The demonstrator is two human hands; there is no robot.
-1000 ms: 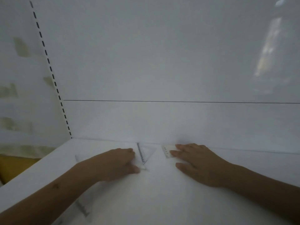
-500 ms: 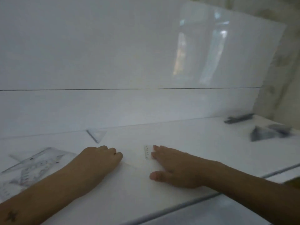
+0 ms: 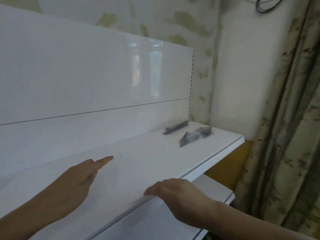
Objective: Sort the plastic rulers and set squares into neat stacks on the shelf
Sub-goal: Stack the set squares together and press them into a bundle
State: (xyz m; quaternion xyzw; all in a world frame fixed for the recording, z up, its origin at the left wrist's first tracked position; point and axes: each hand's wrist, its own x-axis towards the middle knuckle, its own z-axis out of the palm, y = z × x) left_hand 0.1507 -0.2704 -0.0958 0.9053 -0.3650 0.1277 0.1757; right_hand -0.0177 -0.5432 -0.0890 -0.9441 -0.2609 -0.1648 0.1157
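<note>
My left hand (image 3: 81, 177) lies flat over the white shelf (image 3: 149, 158), index finger stretched toward the right, holding nothing. My right hand (image 3: 178, 193) curls over the shelf's front edge, its fingertips pinching a thin clear ruler (image 3: 139, 200) that shows only as a blurred pale strip. At the far right end of the shelf lie a dark stack of rulers (image 3: 175, 127) against the back panel and a pile of set squares (image 3: 189, 138), with another small grey piece (image 3: 204, 130) beside it. Both hands are well apart from those piles.
A glossy white back panel (image 3: 103, 80) rises behind the shelf. A lower white shelf (image 3: 173, 226) juts out below the front edge. A patterned curtain (image 3: 285, 135) hangs at the right, next to a wall corner.
The view has swung right, so the left-end set squares are out of sight. My right hand has drawn back from mid-shelf to the front edge. My left hand has lifted and points right.
</note>
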